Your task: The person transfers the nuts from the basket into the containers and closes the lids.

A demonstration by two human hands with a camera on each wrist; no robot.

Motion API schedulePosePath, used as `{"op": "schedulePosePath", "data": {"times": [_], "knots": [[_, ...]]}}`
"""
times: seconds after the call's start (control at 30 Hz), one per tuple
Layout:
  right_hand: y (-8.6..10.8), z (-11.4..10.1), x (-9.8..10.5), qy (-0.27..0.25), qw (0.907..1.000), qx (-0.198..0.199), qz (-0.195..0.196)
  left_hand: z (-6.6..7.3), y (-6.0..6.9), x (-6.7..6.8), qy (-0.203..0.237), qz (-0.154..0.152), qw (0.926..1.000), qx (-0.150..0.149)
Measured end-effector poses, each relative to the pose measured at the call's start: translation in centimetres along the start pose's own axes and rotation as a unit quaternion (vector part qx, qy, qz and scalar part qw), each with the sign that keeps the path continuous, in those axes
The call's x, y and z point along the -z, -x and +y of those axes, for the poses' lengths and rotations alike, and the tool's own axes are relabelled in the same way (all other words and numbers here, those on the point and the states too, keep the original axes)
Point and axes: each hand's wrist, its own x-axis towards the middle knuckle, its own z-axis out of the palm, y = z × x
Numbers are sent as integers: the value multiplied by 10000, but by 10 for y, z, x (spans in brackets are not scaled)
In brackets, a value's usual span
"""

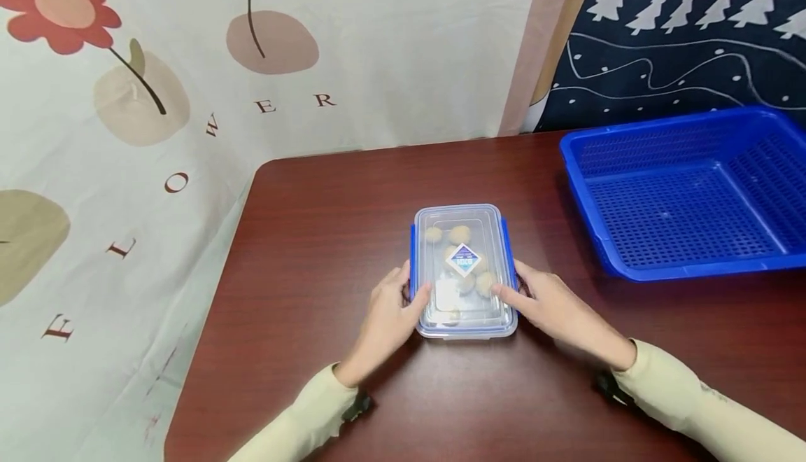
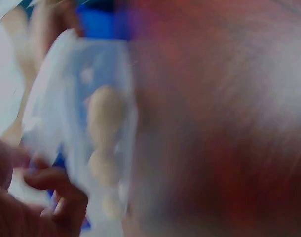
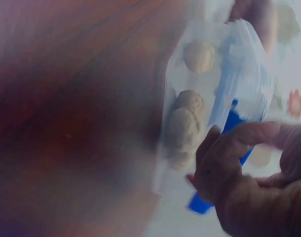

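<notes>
A clear plastic food container [image 1: 466,308] with a see-through lid, blue side clips and a diamond-shaped label sits on the brown table. Inside lie several round tan balls [image 3: 186,126] that look like walnuts. My left hand [image 1: 392,311] grips the container's left side, its thumb on the lid. On the opposite side my right hand [image 1: 554,302] holds the container in the same way, thumb over the lid's edge. Curled fingers show beside a blue clip [image 3: 200,203] in the right wrist view. The left wrist view is blurred, but the tan balls [image 2: 106,116] show through the container wall.
A blue plastic basket [image 1: 613,238] with mesh sides stands at the right of the table [image 1: 315,238]. Behind the table hang a white flower-printed cloth [image 1: 403,49] and a dark cloth [image 1: 661,63] with white trees.
</notes>
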Motion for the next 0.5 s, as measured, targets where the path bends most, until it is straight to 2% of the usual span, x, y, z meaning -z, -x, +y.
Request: {"op": "schedulePosePath", "data": {"times": [0.07,0.17,0.23,0.27,0.3,0.37,0.43,0.5], "knots": [[4,-8,-4,976,9927,469,521,5,0,-7,-513,288,9978,-317],[7,-16,-7,1936,9697,1020,1081,10,-2,-10,-1085,451,9906,-698],[7,-18,-4,2366,9549,1351,1182,12,-3,-8,-1602,450,9796,-1123],[7,-19,-1,2520,9484,1546,1144,14,-4,-6,-1916,437,9705,-1394],[6,-20,3,2669,9410,1778,1084,15,-5,-3,-2247,413,9584,-1712],[3,-23,13,2967,9215,2347,879,18,-8,5,-2808,288,9301,-2352],[-3,-25,25,3329,8927,2980,593,21,-12,16,-3271,180,8999,-2880],[-9,-29,38,3684,8633,3423,424,25,-16,28,-3703,83,8715,-3214]]}}
